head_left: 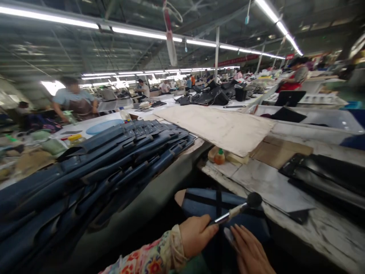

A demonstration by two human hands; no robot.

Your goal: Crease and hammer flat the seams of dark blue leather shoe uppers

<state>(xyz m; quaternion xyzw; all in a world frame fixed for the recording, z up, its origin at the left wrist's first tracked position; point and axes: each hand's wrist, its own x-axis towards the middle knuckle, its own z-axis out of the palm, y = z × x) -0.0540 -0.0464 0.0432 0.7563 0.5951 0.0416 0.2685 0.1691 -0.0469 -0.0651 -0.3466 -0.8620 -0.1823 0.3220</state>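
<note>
My left hand (196,233), coming out of a floral sleeve, is closed around the handle of a hammer (235,210). This hammer has a shiny metal shaft, a pale wrapped part and a round black head (254,199). Below the head is a dark blue leather-like piece (194,203) with crossing black strips and a pale tip at its left end. On that piece my right hand (248,247) lies with fingers stretched out side by side. Something whitish shows by its fingertips; I cannot make out what it is.
Many blue folded pieces (114,160) lie overlapped at left. A pale board (216,121) spans ahead, near a small orange bottle (219,156). Black pieces (330,175) rest on the worn worktable (313,232) at right. Co-workers (75,101) are at tables farther off.
</note>
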